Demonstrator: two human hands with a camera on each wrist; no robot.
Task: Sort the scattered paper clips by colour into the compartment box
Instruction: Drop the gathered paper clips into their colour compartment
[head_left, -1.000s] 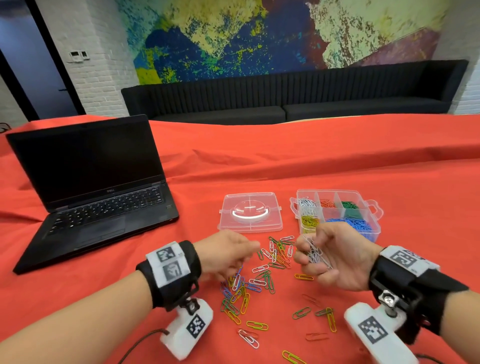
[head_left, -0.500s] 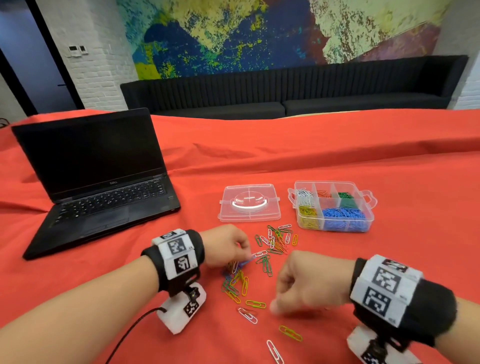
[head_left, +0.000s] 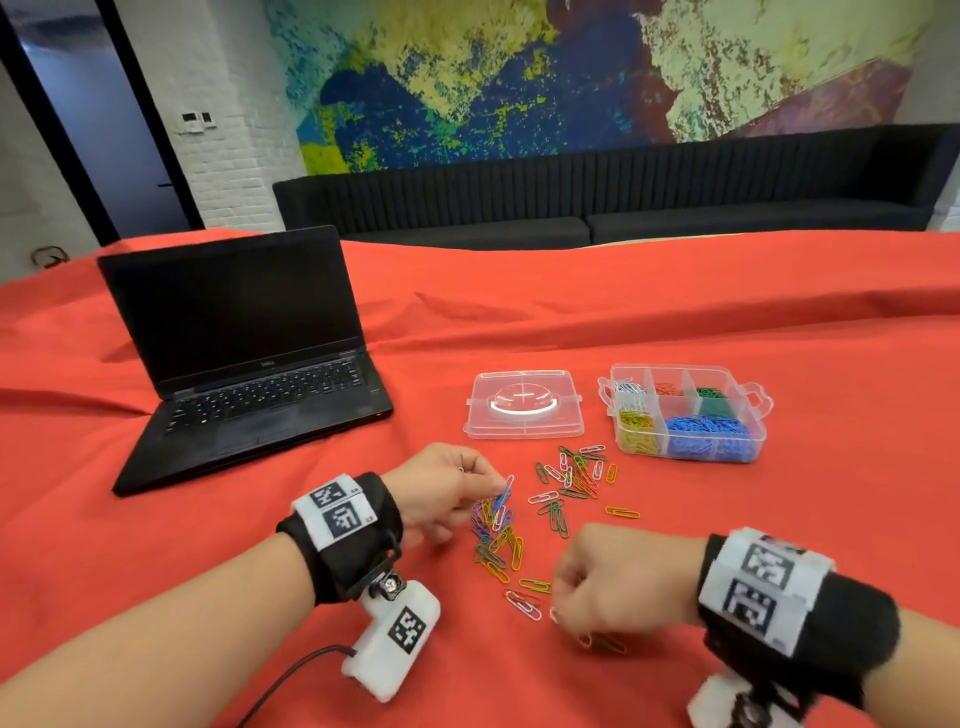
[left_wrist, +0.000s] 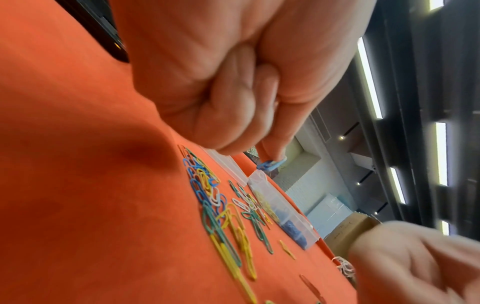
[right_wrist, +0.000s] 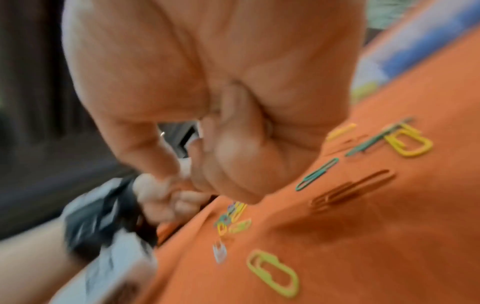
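The red cloth (head_left: 727, 322) holds one clear compartment box (head_left: 759, 435), far and to the right of both hands, nearer the right one. One lid (head_left: 524, 434) lies beside it. Dozens of loose paper clips (head_left: 558, 491) lie between. The left hand (head_left: 441, 491) pinches a blue clip (left_wrist: 270, 165). The right hand (head_left: 618, 584) is curled; holding what, I cannot tell.

Red cloth-covered table (head_left: 727, 312), creased. On it: open black laptop (head_left: 249, 364) far beyond left hand's fingers (head_left: 483, 475); clear lid (head_left: 524, 405) beyond them; compartment box (head_left: 727, 457) beside lid; loose mixed-colour paper clips (head_left: 498, 535) under and between both hands' fingers, some near right hand's fingers (head_left: 571, 577).
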